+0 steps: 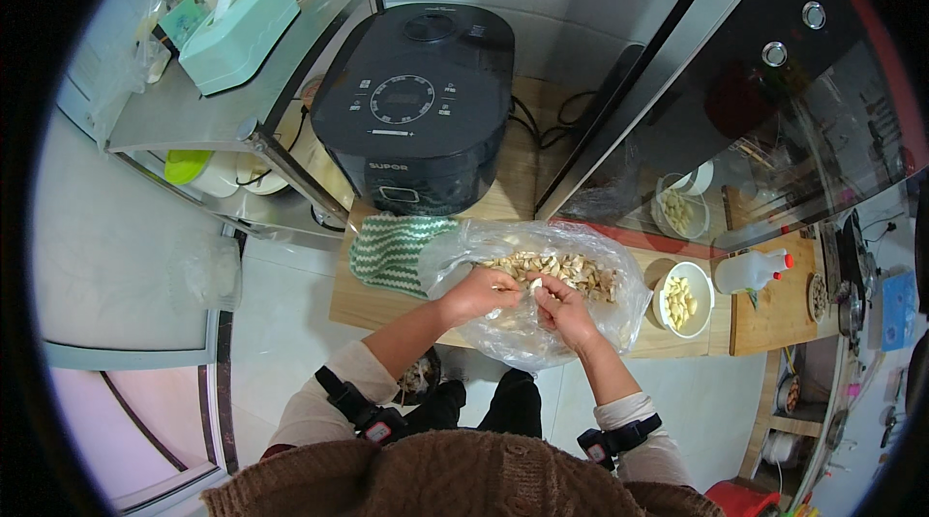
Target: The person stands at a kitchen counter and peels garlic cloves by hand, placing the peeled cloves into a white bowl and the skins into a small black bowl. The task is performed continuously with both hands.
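Both my hands meet over a clear plastic bag [508, 343] spread on the wooden counter. A garlic clove [536, 284] is pinched between the thumb and fingers of my right hand [562, 310]. Close beside it, my left hand [483, 293] has its thumb and fingertips drawn together; whether a bit of skin is between them I cannot tell. Unpeeled garlic cloves [573, 271] lie heaped on the bag just beyond my fingers. To the right of the bag, a white bowl [705, 299] holds peeled garlic cloves [680, 303].
A black rice cooker [414, 110] stands behind the bag, with a green striped cloth [395, 252] in front of it. A glass-fronted cabinet [726, 103] rises at the right. Beyond the bowl are a plastic jug [747, 271] and a cutting board [776, 299]. A metal shelf [210, 117] stands left.
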Demonstrator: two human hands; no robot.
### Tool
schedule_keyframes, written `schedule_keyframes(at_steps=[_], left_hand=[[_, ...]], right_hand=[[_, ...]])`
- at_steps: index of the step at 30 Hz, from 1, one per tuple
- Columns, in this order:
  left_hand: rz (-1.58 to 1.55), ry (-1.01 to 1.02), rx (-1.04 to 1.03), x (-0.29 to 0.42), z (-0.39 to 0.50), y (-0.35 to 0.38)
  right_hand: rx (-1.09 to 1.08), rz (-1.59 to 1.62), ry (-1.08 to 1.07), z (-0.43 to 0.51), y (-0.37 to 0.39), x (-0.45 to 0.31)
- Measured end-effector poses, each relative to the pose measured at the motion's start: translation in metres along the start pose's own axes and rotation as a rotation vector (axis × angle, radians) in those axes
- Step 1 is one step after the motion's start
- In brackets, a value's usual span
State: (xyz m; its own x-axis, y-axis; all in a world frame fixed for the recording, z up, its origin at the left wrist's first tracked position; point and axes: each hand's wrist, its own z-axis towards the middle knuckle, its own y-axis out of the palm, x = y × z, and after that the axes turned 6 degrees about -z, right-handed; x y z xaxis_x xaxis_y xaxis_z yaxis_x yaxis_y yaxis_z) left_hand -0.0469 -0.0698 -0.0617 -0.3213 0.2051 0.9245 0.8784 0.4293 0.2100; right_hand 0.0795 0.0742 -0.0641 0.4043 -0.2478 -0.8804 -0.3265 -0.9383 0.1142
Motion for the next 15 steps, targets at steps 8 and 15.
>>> schedule_keyframes(at_steps=[8,15], left_hand=[[0.308,-0.076,-0.249,-0.01,0.003,-0.003],[0.192,0.142,0.029,-0.001,0.0,0.009]], right_hand=[[0.103,0.294,0.072,-0.005,0.003,-0.013],[0.128,0.156,-0.028,-0.009,0.008,-0.009]])
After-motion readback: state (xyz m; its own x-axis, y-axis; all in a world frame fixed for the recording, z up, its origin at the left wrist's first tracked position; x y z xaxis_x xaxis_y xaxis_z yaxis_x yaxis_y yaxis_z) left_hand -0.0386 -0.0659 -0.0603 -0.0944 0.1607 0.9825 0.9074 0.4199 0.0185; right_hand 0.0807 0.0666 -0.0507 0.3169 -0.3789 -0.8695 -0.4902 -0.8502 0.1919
